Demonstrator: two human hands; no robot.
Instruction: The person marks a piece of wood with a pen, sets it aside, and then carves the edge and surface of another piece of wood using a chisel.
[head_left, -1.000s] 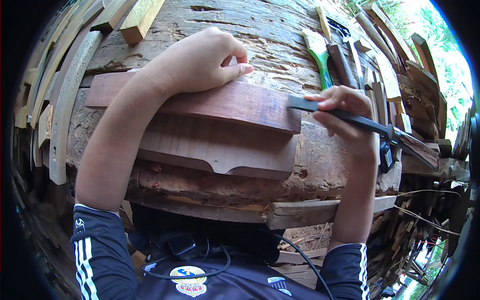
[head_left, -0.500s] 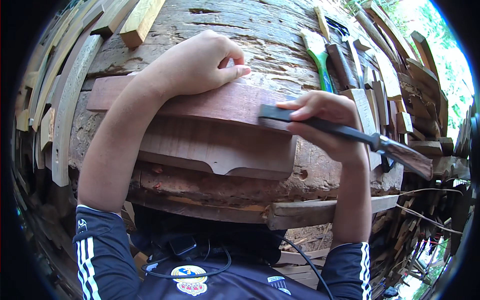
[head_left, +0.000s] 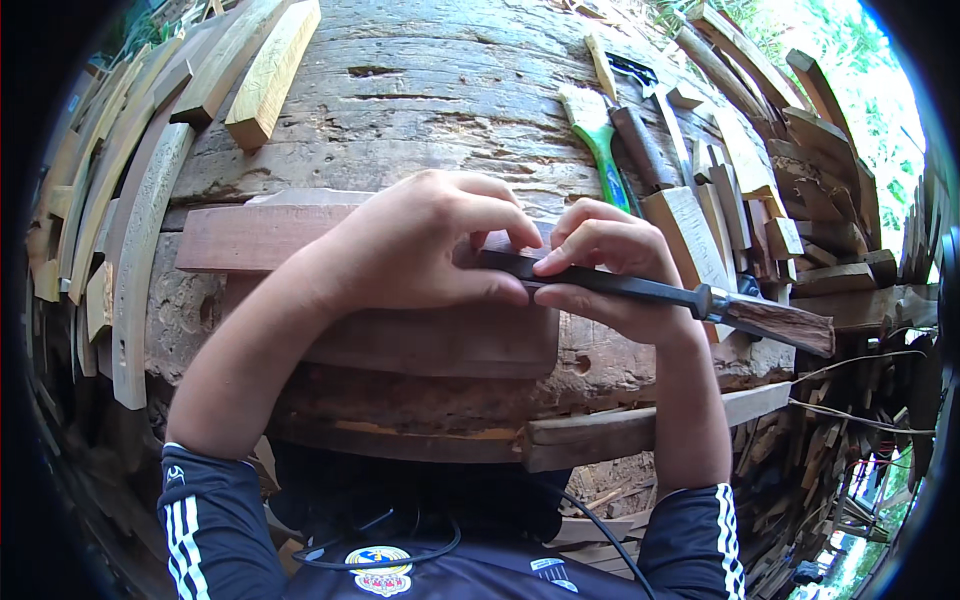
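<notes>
My right hand [head_left: 625, 262] grips a chisel [head_left: 660, 292] by its dark flat blade, fingers above and thumb below. The wooden handle points out to the right. My left hand [head_left: 425, 240] is curled around the blade's end, fingertips on the upper side and thumb on the lower; the cutting edge is hidden. Beneath both hands lies a reddish wooden plank [head_left: 225, 240]. A second, wider board [head_left: 430, 345] sits on the near side of it, partly covered by my left hand and wrist.
The pieces lie on a weathered timber slab [head_left: 400, 110]. A green-handled brush [head_left: 597, 140] and a dark cylindrical rod [head_left: 640, 150] are at the back right. Offcuts line the left, such as a pale block [head_left: 275, 75], and the right. A loose batten [head_left: 600, 435] lies along the near edge.
My left hand has moved right and closed around the chisel's blade end. My right hand has shifted slightly left with the chisel, whose end is lower now. The view has shifted a little.
</notes>
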